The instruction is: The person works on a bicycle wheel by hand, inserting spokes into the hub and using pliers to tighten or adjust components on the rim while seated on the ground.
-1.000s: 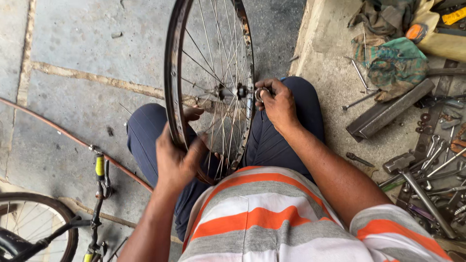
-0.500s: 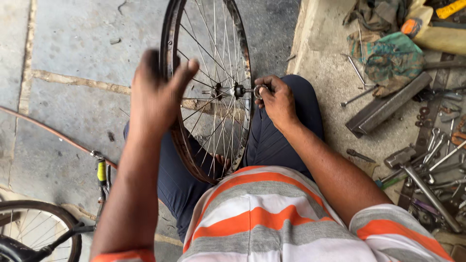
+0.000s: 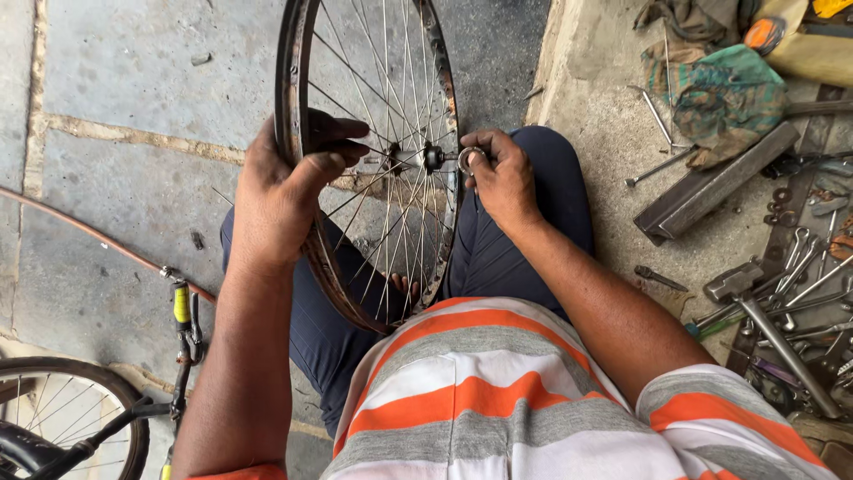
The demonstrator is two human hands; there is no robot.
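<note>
Wheel: a bare, rusty-rimmed metal bicycle wheel with thin silver spokes (image 3: pixel 306 178) stands upright between the seated person's knees, its lower edge down by the dark blue trousers.
Left hand: the left hand (image 3: pixel 284 191) wraps over the rim's left side, fingers curled through between the spokes, thumb on the outer face, gripping it.
Right hand: the right hand (image 3: pixel 502 178) sits just right of the hub, fingertips pinching a small silver ring-shaped part (image 3: pixel 468 160) at the axle end.
Hub: the dark metal hub (image 3: pixel 426 158) lies between both hands.
Floor, right: spanners, rods and a grey hammer (image 3: pixel 764 311) scattered well apart from the wheel.
Floor, left: another bicycle's tyred wheel (image 3: pixel 67 418).
</note>
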